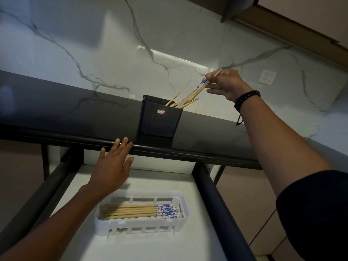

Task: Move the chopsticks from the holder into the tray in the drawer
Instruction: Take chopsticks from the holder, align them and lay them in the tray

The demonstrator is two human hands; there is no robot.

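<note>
Tray stocked at 6 o'clock; right hand pinching the next chopsticks at 2 o'clock.

White tray [185, 210] in the open drawer [216, 194] holds chopsticks laid left-right, patterned ends at 3 o'clock. Left hand [111, 168], fingers spread, rests against the counter edge [188, 150], holding nothing. Beyond it, the dark holder [160, 119] stands on the counter. Right hand [225, 84] pinches a few chopsticks [195, 91]; their long axis slants from holder toward 2 o'clock, tips in the holder. Tray lies toward 7 o'clock from this hand.

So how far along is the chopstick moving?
Partway. Several chopsticks already lie in the white tray in the open drawer. The right hand is pinching a few more at the dark holder, where others remain. The left hand rests open at the counter edge.
</note>
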